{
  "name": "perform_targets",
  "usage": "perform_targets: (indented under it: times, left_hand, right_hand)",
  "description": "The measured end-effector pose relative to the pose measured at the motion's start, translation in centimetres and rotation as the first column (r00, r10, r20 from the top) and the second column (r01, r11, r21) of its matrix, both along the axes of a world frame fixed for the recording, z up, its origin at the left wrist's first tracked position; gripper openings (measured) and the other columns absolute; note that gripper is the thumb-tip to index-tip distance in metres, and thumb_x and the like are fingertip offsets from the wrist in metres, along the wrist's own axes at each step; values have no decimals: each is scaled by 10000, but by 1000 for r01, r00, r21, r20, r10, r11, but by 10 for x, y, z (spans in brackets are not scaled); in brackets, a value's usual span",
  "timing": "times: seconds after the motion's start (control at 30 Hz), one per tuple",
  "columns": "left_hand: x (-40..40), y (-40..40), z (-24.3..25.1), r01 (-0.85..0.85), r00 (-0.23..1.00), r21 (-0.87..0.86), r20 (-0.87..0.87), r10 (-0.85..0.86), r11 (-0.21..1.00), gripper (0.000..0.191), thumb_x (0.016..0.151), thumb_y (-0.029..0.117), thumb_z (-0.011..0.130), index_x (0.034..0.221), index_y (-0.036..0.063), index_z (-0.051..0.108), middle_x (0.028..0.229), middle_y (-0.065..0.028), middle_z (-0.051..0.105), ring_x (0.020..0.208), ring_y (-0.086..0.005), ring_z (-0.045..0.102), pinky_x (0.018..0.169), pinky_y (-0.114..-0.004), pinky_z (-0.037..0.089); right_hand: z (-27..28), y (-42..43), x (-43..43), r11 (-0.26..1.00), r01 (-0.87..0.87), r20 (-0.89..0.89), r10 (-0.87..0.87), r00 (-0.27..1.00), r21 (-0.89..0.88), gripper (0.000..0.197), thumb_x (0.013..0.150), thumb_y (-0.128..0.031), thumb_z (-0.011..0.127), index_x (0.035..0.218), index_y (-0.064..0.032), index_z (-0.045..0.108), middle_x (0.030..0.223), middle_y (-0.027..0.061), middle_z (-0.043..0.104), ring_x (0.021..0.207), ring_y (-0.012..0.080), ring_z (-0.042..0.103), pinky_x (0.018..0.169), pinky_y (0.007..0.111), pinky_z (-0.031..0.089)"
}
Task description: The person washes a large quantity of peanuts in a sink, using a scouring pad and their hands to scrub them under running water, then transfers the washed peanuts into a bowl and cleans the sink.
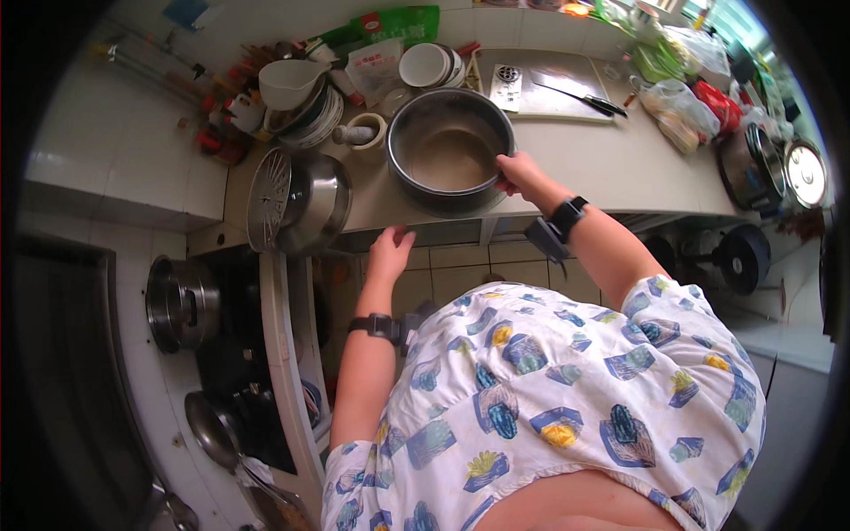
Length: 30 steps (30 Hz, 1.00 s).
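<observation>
A dark grey rice-cooker inner pot [415, 149] is at the front of the counter, its mouth facing up. My right hand [521, 174] grips the right side of its rim, thumb uppermost. The inside bottom looks brownish; whether it holds liquid I cannot tell. Lower left of the pot, before the counter's front edge, my left hand [390, 252] hangs with nothing in it and its fingers slightly apart. Left of that hand stands a stainless-steel pot [325, 199], with a round perforated steamer rack [269, 199] leaning on its side. A stone mortar with a pestle [366, 138] sits just behind the inner pot.
Behind are stacked white bowls [425, 65], plates [319, 119] and a cutting board [564, 66] bearing a black-handled knife [591, 103]. Plastic bags [677, 113] and a rice cooker [747, 166] occupy the right. A stove [232, 372] at left carries a steel pot [176, 305] and a pan [212, 425].
</observation>
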<state>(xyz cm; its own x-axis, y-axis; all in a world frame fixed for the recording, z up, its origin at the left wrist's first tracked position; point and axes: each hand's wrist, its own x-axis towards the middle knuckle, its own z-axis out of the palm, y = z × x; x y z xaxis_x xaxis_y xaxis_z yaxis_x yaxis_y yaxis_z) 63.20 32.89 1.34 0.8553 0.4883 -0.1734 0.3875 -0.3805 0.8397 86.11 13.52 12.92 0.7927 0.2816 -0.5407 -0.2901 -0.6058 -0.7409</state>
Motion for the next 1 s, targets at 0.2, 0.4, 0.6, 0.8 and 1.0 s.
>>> perform_targets:
  times: [0.2, 0.4, 0.6, 0.8, 1.0]
  left_hand:
    - [48, -12, -37, -124, 983, -501, -181, 37, 857, 674, 808, 573, 601, 1253, 75, 515, 932, -123, 669, 873, -226, 650, 756, -351, 500]
    - [80, -46, 23, -280, 943, -770, -333, 14, 574, 563, 899, 470, 513, 1163, -26, 477, 1102, -191, 611, 934, -245, 645, 762, -332, 513]
    - [75, -46, 5, -395, 919, -771, -336, 207, 500, 325, 877, 227, 492, 1087, -20, 501, 865, -185, 670, 785, -241, 659, 730, -330, 537]
    - [17, -53, 26, -428, 903, -746, -325, 282, 511, 237, 870, 220, 493, 1013, 34, 530, 818, -148, 669, 695, -198, 628, 689, -319, 531]
    - [-98, -81, 32, -519, 806, -780, -310, 505, 351, 133, 882, 191, 494, 971, 97, 528, 798, -76, 637, 710, -183, 649, 676, -319, 519]
  right_hand:
    - [97, -64, 16, 956, 48, -29, -41, 999, 288, 229, 879, -261, 532, 837, -36, 527, 567, 69, 554, 390, 115, 472, 333, 234, 369]
    - [121, -223, 52, 927, 313, 41, -328, 944, 207, 183, 859, -229, 556, 805, -66, 495, 555, 44, 521, 385, 102, 460, 315, 218, 350]
    - [73, -349, 75, 802, 570, 90, -590, 802, 177, 190, 847, -234, 539, 795, -52, 518, 593, 55, 558, 430, 107, 488, 349, 218, 370]
    - [44, -409, 122, 733, 654, 91, -676, 732, 188, 223, 845, -251, 538, 796, -37, 580, 654, 58, 616, 510, 107, 557, 402, 197, 420]
    - [-6, -407, 163, 677, 700, -42, -711, 702, 229, 258, 878, -299, 503, 884, -47, 560, 706, 56, 617, 542, 134, 556, 450, 219, 478]
